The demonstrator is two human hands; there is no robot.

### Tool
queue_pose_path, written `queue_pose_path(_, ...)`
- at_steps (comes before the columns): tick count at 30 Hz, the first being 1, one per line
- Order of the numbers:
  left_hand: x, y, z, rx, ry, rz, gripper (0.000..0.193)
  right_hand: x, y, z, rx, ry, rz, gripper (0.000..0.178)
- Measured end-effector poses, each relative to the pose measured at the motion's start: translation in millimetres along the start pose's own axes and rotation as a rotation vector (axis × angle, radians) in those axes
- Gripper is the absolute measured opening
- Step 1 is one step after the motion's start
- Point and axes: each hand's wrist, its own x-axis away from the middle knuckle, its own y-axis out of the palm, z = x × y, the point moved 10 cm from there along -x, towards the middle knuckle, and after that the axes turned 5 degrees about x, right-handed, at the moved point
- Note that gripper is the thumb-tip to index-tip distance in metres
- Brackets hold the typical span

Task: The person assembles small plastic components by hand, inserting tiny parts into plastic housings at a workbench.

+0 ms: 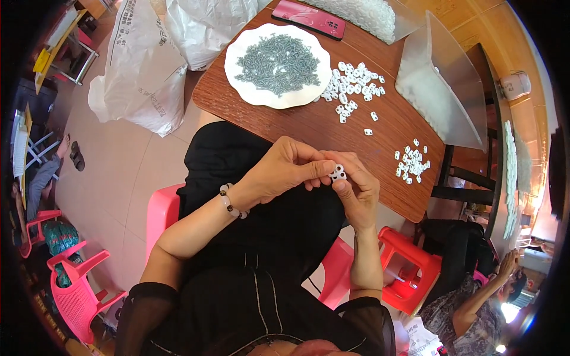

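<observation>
Over my lap, close to the table's near edge, my two hands meet at a small white plastic part with round dark holes (338, 172). My left hand (279, 169), with a beaded bracelet at the wrist, pinches it from the left between thumb and fingers. From the other side, the thumb and fingers of my right hand (358, 188) are closed on the same part. Whether anything smaller sits between the fingertips is hidden. Beyond my hands, a scalloped white plate (236, 90) holds a heap of small grey screws (278, 62). Loose white two-hole pieces (356, 83) lie beside it.
A second cluster of smaller white pieces (412, 161) lies on the brown table (297, 123) at right. A pink phone (309, 19) and a clear bin of white pieces (439, 83) stand farther back. White sacks (142, 71), a red stool (409, 267) and another person (466, 308) are around.
</observation>
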Motion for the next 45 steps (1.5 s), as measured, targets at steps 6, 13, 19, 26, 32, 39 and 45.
queue_pose_path(6,2.1,4.5,2.6,0.008,-0.005,-0.008,0.021,0.5,-1.6,-1.2,0.013,-0.03,0.034,0.038)
queue_pose_path(13,5.2,8.2,1.1,0.037,0.004,0.001,0.021,-0.5,-1.9,-3.9,0.043,-0.044,0.039,0.037)
queue_pose_path(19,8.8,9.9,1.1,0.127,0.013,0.038,0.022,-0.3,-3.8,-5.8,0.043,-0.054,0.064,0.039)
queue_pose_path(26,12.4,11.7,0.4,0.112,0.01,0.034,0.022,2.3,-3.1,-12.7,0.108,-0.116,0.098,0.038)
queue_pose_path(32,14.7,12.6,2.0,0.108,0.011,0.061,0.019,5.7,-1.9,-12.4,0.09,-0.097,0.123,0.037)
queue_pose_path(39,19.0,16.1,2.3,0.144,0.011,0.06,0.019,10.2,-1.5,-17.6,0.116,-0.129,0.164,0.034)
queue_pose_path(45,22.4,17.2,2.9,0.172,0.003,0.07,0.019,12.3,0.1,-21.6,0.158,-0.145,0.198,0.033)
